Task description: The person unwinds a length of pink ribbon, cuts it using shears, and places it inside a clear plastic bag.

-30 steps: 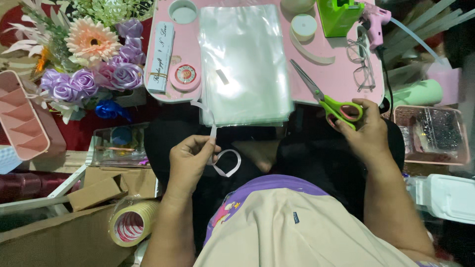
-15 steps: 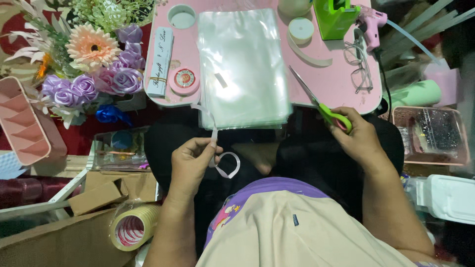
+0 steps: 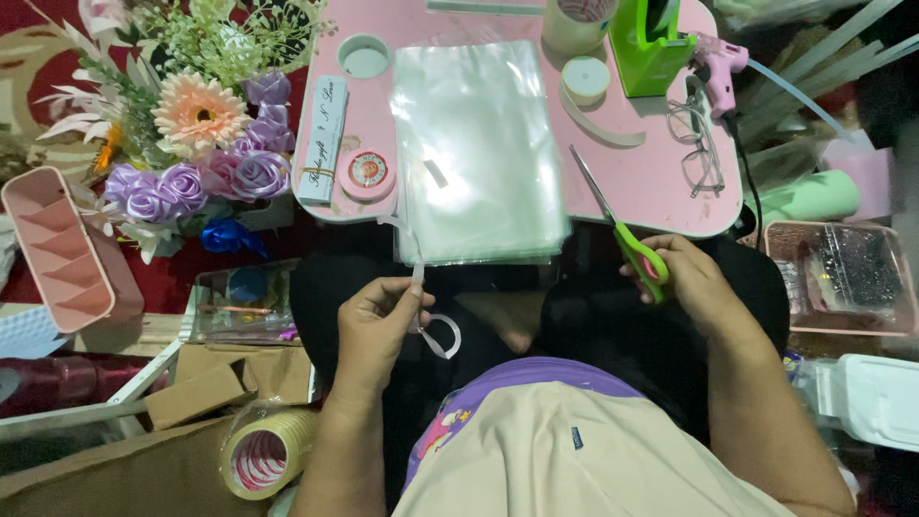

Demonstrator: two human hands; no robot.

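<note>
We note our right hand (image 3: pixel 691 278) now sits lower and nearer our body than a second ago, drawing the green-handled scissors (image 3: pixel 620 230) back off the pink table (image 3: pixel 651 172); blades trail closer to the plastic sheets (image 3: pixel 479 144).

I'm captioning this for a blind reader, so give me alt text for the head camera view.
Seen from above, a seated person's left hand pinches a looped white ribbon while the right hand grips green-handled scissors, blades resting on a small pink table. The table holds a stack of clear plastic sheets; artificial flowers stand at the left.
</note>
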